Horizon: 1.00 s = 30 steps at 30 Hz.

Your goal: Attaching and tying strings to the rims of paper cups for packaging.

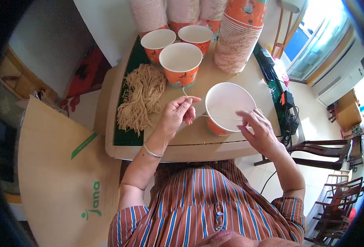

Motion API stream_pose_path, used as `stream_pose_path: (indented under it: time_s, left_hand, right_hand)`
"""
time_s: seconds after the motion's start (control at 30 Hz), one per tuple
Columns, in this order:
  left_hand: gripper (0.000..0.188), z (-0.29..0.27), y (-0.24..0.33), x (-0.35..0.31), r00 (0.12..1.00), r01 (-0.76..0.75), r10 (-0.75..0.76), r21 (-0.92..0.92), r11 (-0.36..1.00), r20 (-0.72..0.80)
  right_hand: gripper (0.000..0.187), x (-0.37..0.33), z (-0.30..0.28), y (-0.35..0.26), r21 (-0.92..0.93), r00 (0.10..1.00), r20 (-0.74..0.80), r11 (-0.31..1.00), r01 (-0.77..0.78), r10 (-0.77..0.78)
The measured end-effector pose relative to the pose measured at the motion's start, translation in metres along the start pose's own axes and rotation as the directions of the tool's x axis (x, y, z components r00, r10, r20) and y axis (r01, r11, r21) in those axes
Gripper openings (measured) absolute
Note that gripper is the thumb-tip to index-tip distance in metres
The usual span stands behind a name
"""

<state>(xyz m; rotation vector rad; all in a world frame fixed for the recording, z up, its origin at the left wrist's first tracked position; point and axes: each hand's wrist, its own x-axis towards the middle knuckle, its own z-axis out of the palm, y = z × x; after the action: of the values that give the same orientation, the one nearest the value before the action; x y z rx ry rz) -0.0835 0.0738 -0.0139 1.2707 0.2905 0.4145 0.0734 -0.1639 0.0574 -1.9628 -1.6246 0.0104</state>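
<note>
My left hand (177, 113) pinches a thin pale string (219, 118) between thumb and forefinger, a short end standing up above the fingertips. The string runs taut to my right hand (257, 128), whose curled fingers grip its other end. It crosses in front of a large white-lined paper bucket (227, 96) with an orange printed outside, which stands upright near the table's front edge. The right hand is at the bucket's right rim; whether it touches is unclear. Left of my left hand lies a loose bundle of beige strings (142, 96).
Three orange buckets (180, 59) stand upright behind my hands. Tall nested stacks of similar buckets (237, 45) line the table's back. Black adapters and cables (288, 101) lie along the right edge of the table (173, 151). A large cardboard sheet (62, 164) leans at the left.
</note>
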Motion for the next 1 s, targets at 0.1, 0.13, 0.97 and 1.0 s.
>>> stream_pose_path:
  time_s: [0.1,0.13,0.97,1.0]
  left_hand:
    - [0.031,0.005,0.001,-0.009,1.000,-0.024,0.024,0.028,0.999,-0.002]
    - [0.031,0.007,0.001,-0.013,0.999,-0.045,0.044,0.076,0.996,0.014]
    - [0.025,0.036,0.015,-0.037,0.988,-0.145,0.150,0.110,0.983,-0.046]
    - [0.026,0.035,0.013,-0.037,0.988,-0.142,0.147,0.082,0.986,-0.050]
  right_hand:
    - [0.011,-0.007,-0.002,0.008,-0.041,0.982,-0.042,0.983,0.180,-0.182]
    - [0.012,-0.012,-0.003,0.008,-0.034,0.981,0.008,0.980,0.196,-0.196]
    - [0.011,0.050,0.049,-0.020,0.438,0.998,0.024,0.896,-0.067,0.063]
    - [0.011,0.050,0.048,-0.021,0.438,0.998,0.027,0.896,-0.068,0.063]
